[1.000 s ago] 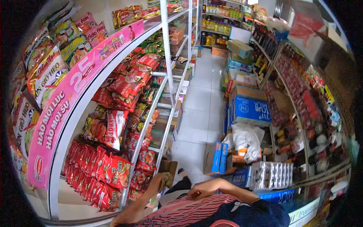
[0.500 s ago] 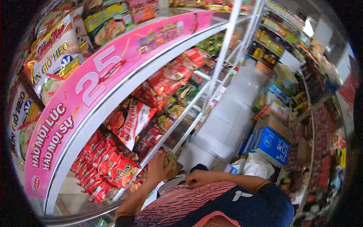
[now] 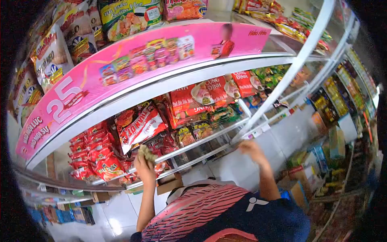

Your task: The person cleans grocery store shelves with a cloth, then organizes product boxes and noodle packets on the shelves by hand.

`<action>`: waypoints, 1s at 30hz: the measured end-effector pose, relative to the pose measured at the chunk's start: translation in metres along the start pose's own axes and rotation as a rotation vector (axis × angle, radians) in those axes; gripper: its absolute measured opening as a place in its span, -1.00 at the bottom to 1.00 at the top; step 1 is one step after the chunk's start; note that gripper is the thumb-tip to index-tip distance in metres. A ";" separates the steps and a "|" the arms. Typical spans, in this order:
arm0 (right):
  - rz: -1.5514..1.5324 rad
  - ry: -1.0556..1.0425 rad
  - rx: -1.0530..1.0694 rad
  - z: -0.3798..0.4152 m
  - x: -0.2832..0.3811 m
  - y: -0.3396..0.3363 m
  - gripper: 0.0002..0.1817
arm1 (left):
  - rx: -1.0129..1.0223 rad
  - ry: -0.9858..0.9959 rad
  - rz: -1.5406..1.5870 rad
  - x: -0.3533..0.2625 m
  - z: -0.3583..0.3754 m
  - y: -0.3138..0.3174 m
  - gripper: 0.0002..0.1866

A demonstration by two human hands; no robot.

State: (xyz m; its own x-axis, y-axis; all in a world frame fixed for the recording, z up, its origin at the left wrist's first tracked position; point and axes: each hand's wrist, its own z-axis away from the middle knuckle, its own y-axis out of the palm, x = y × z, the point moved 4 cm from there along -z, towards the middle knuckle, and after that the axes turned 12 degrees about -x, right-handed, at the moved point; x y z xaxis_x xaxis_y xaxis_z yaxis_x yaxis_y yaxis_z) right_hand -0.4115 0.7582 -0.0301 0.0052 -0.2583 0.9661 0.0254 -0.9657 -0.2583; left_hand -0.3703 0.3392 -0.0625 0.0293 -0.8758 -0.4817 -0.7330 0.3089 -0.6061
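Cloth (image 3: 146, 153) in left hand (image 3: 144, 166); right hand (image 3: 251, 150) near white post (image 3: 298, 60).

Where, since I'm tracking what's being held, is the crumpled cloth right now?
In the head view, the crumpled cloth is left of centre, in the person's left hand, appearing just below the large red-and-white packet.

right hand (image 3: 250, 151) blurred at four o'clock, crumpled cloth (image 3: 147, 154) at eight partly hidden by left hand (image 3: 144, 167), noodle packet (image 3: 131, 21) at eleven cut off by top edge, bottle labels (image 3: 327, 108) at three too small to read
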 end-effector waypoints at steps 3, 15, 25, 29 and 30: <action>-0.044 -0.084 -0.455 -0.051 -0.025 -0.105 -0.92 | -0.009 0.073 0.227 -0.077 -0.012 0.018 -0.55; 1.229 0.081 -0.788 -0.274 -0.156 -0.241 -0.32 | -0.165 -0.127 -0.210 -0.067 0.009 0.040 -0.69; 0.350 -0.531 -0.855 -0.211 -0.168 -0.151 -0.82 | -0.196 -0.074 0.032 -0.123 0.008 0.073 -0.70; 0.318 -0.306 -0.971 -0.189 -0.121 -0.137 -0.73 | -0.065 0.086 0.109 -0.140 0.009 0.100 -0.72; 0.258 -0.386 -1.002 -0.194 -0.131 -0.141 -0.72 | -0.102 0.048 0.061 -0.126 0.010 0.095 -0.75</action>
State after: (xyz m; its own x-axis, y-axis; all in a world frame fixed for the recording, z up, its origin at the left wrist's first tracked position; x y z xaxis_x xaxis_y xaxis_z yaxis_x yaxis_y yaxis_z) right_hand -0.6098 0.9231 -0.1208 0.2095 -0.5983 0.7734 -0.8420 -0.5125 -0.1684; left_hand -0.4365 0.4822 -0.0657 -0.0483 -0.8743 -0.4830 -0.7977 0.3248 -0.5081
